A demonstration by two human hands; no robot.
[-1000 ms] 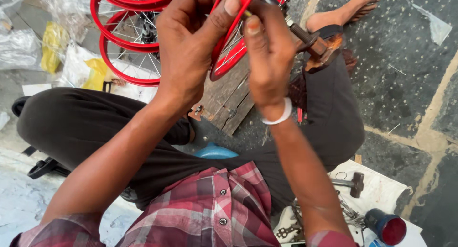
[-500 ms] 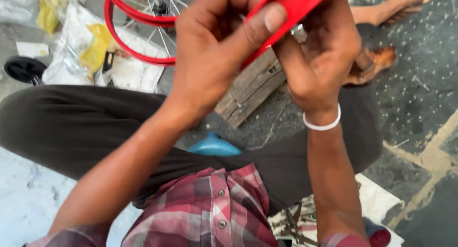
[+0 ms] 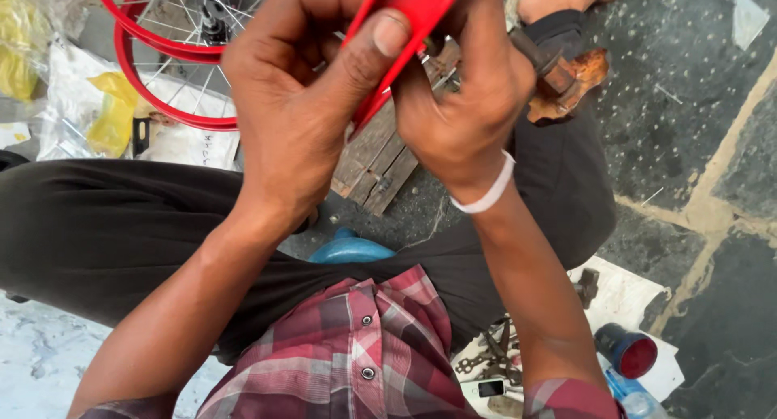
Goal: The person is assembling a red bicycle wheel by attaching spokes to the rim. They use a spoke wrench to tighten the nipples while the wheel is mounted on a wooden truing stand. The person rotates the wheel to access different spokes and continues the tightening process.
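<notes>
I see soft, even daylight with no hard shadows. My hands (image 3: 380,103) sit close to the lens, slightly soft, and the red rim (image 3: 162,79) is sharper. The pale sheet (image 3: 631,297) is bright, without glare.

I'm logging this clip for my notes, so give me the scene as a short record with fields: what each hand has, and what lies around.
setting: person seated on a dark stone floor
left hand: left hand grips a glossy red curved metal part, thumb pressed on it
right hand: right hand pinches the same part from the other side; white wristband
beneath hands: weathered wooden block
upper left: red spoked bicycle wheels, plastic bags
lower right: white sheet with small metal tools, dark cylinder with red cap
</notes>
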